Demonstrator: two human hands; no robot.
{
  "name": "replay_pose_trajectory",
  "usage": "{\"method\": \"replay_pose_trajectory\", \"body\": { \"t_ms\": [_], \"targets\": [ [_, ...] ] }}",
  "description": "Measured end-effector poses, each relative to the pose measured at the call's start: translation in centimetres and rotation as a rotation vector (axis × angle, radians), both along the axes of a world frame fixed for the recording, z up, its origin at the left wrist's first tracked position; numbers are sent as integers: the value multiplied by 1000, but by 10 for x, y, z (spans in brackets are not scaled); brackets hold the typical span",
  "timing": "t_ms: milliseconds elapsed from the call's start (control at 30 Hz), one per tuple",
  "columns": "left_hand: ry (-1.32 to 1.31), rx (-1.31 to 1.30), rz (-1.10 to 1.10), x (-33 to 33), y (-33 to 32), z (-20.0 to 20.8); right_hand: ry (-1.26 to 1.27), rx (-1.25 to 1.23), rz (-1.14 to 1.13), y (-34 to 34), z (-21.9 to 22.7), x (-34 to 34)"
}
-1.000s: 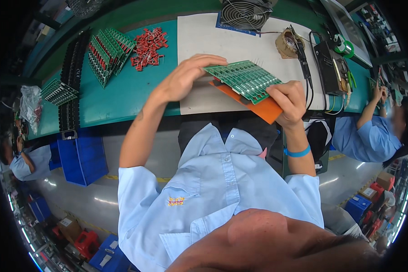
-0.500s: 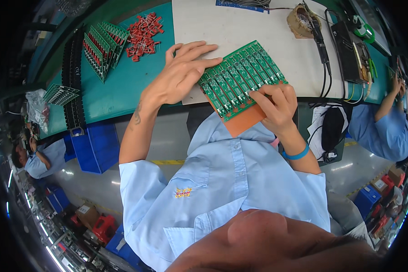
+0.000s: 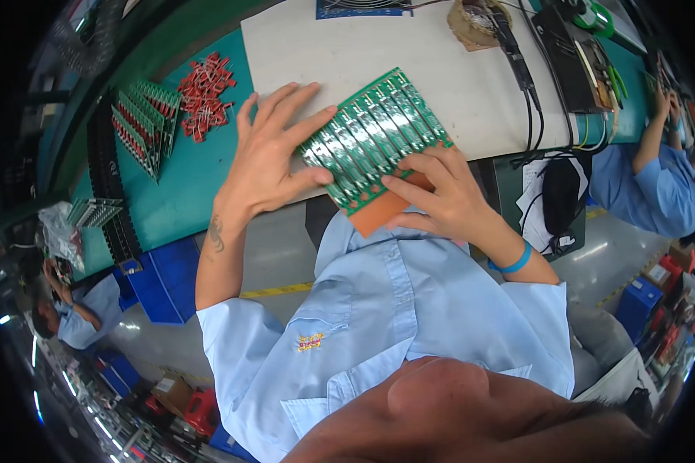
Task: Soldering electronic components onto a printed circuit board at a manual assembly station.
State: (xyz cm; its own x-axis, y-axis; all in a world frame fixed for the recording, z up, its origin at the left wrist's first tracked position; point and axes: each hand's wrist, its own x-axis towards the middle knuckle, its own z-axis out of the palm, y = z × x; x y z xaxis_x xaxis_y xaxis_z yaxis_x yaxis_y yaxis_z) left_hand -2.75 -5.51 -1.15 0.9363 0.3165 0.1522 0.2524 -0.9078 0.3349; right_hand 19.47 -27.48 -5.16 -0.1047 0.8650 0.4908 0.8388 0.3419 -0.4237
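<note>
A green circuit board panel (image 3: 367,133), divided into several narrow strips, lies over an orange-brown sheet (image 3: 372,219) at the near edge of the bench. Light glares off its middle. My left hand (image 3: 274,158) is at the panel's left side with fingers spread, index fingertip by the far left corner and thumb by the near left edge. Bent over the near right edge is my right hand (image 3: 449,193), fingertips on the strips and thumb lower down by the orange-brown sheet, gripping the edge. The panel's underside is hidden.
Red two-legged components (image 3: 206,92) lie in a pile on the green mat (image 3: 174,174). Filled green boards (image 3: 145,123) stand left of them, beside a black slotted rail (image 3: 106,174). Corded tools (image 3: 517,69) and a brown pot (image 3: 471,21) are at the back right. Co-workers sit either side.
The whole view has shifted. My left thumb has swung out to the panel's near left edge. My right fingers have gone from a pinch on the strips to a hold over the near edge.
</note>
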Motion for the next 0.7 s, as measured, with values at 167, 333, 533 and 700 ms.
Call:
{"method": "replay_pose_trajectory", "body": {
  "t_ms": [167,333,533,700],
  "targets": [
    [62,8,52,22,33,7,47,17,-119,37,-7,-31],
    [69,90,70,36,31,8,174,83,-179,38,4,-31],
    [-73,-31,86,54,22,15,1273,-67,-332,27,15,37],
    [-91,64,-24,105,0,14,2177,215,-68,56,1,75]
  ]
}}
